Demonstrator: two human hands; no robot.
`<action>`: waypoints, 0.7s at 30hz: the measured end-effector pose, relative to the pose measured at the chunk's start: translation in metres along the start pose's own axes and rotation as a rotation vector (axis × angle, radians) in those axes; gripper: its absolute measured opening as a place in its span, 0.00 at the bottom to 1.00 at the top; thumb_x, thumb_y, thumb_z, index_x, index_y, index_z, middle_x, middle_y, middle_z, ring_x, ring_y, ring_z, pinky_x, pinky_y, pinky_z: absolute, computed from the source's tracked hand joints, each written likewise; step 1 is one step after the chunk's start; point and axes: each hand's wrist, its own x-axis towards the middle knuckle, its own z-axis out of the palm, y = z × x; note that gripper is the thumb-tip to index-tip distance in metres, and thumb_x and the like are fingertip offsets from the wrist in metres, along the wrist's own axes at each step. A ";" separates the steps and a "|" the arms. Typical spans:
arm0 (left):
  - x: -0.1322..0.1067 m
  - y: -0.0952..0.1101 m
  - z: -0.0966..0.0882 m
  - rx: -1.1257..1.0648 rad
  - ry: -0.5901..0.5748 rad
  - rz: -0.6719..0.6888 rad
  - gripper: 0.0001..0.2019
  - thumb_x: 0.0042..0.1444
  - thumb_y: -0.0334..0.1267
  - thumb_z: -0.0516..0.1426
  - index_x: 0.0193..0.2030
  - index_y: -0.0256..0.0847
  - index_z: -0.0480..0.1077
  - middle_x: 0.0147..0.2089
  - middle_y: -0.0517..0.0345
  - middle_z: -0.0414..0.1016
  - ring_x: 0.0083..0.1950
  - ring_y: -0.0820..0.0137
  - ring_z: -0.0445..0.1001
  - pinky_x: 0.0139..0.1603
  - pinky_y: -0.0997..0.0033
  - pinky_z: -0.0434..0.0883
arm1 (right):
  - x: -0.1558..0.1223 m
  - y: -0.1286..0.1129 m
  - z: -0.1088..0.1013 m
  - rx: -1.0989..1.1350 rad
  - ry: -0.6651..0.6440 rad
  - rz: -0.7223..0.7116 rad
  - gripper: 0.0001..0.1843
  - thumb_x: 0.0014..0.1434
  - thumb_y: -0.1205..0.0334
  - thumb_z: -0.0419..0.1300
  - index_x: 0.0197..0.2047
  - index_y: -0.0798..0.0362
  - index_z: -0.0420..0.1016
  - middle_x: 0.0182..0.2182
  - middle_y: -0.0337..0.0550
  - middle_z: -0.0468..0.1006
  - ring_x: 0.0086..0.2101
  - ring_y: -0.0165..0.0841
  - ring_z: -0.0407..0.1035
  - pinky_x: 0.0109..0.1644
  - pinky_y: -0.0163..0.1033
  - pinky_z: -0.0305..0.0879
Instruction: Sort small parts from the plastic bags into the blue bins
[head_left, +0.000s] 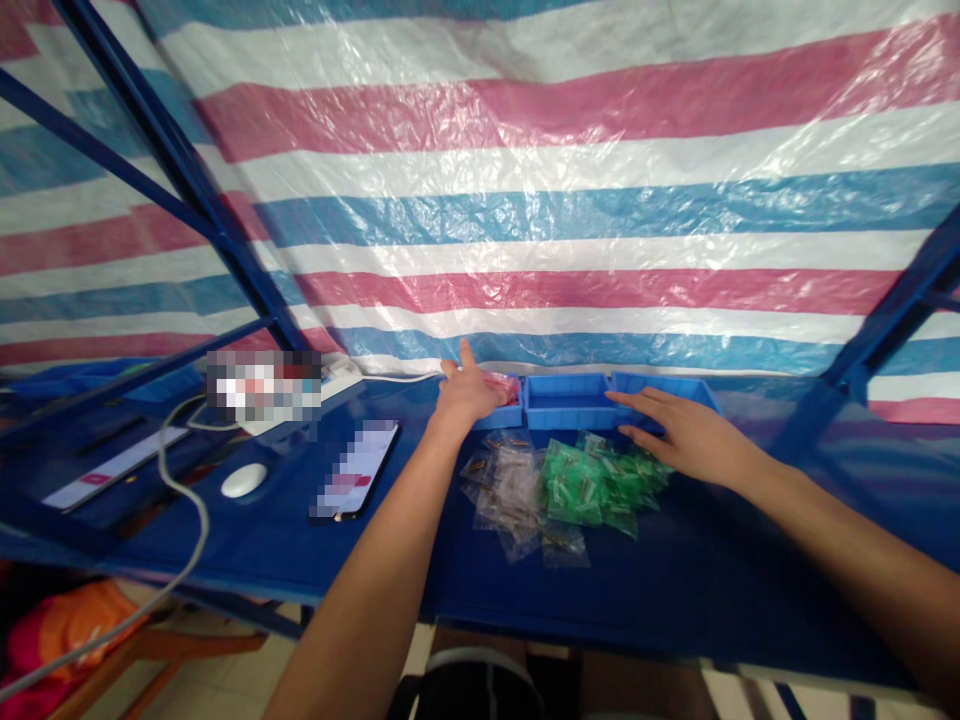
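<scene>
The left hand (466, 392) lies spread wide and palm down, holding nothing, thumb raised and fingers reaching away from the body. Under its fingertips sits the left tray (504, 413), a shallow bright-blue plastic box. The hand covers the tray's near left part, and something reddish shows inside just past the fingers, too hidden to make out.

The right hand (686, 438) is also flat and wide, grasping nothing, with its fingers pointing left across the table (712, 570). Just behind its knuckles stands the right tray (671, 384), and just beyond its fingertips the middle tray (568, 410), whose hollow shows bare blue. The three trays are alike and stand wall to wall in a row. The row's long axis runs left to right, from one hand to the other, along the foot of the striped tarp (570, 200). Each tray is longer side to side than front to back, and its open top faces up.

Below the right thumb, and touching it or nearly so, lies a heap of small green packets (592, 482), crinkled and glossy. They lie flat at mixed angles, so the heap points no one way. Beside that heap, on the left hand's side and nearer the body than that hand, lies a like heap of clear packets (510, 495) with brownish contents.

Well out beyond the left forearm lie a phone (355, 470) and a white mouse (244, 480).
</scene>
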 end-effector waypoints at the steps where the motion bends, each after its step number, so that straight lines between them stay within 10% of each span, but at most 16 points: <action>1: 0.000 -0.001 0.000 0.000 -0.001 -0.003 0.71 0.46 0.49 0.75 0.85 0.44 0.30 0.81 0.27 0.44 0.72 0.38 0.70 0.69 0.49 0.69 | 0.000 0.000 0.000 0.000 0.000 0.001 0.31 0.75 0.48 0.55 0.78 0.38 0.64 0.60 0.49 0.81 0.54 0.50 0.81 0.60 0.57 0.78; 12: 0.004 -0.013 -0.006 -0.029 0.111 0.132 0.62 0.44 0.45 0.77 0.82 0.43 0.50 0.74 0.38 0.57 0.68 0.54 0.74 0.73 0.64 0.68 | 0.000 0.000 0.000 -0.008 -0.005 0.007 0.32 0.75 0.48 0.55 0.78 0.37 0.62 0.63 0.47 0.80 0.57 0.51 0.80 0.61 0.59 0.78; 21: -0.006 -0.002 -0.034 -0.192 0.308 0.437 0.27 0.49 0.32 0.72 0.57 0.43 0.77 0.56 0.52 0.78 0.59 0.58 0.77 0.68 0.58 0.73 | -0.001 -0.002 -0.004 0.007 0.024 0.001 0.33 0.71 0.49 0.58 0.77 0.38 0.65 0.60 0.47 0.83 0.55 0.52 0.80 0.59 0.57 0.79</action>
